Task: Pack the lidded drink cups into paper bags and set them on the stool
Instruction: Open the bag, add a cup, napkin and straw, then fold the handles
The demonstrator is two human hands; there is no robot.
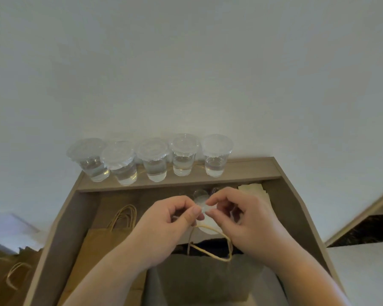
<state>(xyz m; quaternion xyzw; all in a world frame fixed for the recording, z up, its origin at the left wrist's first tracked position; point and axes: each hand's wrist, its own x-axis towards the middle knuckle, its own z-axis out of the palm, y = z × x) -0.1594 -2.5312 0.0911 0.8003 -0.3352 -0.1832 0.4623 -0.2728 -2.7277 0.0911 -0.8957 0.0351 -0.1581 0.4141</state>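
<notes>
While our left hand (pixel 170 226) and right hand (pixel 241 219) pinch a small clear scrap (pixel 205 209), the bag (pixel 208 277) opens just below them.

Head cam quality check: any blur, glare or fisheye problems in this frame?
Head view: flat, dim light, no hard shadows or glare; fisheye splays the shelf edges; whole frame soft; cups have lids that fade into the white wall; the clear piece pinched by left hand and right hand is barely readable.

Plain white wall (pixel 186 62) behind a grey-brown wooden desk (pixel 293 214) with raised back ledge (pixel 248 168) — dark floor (pixel 367 230) at right
</notes>
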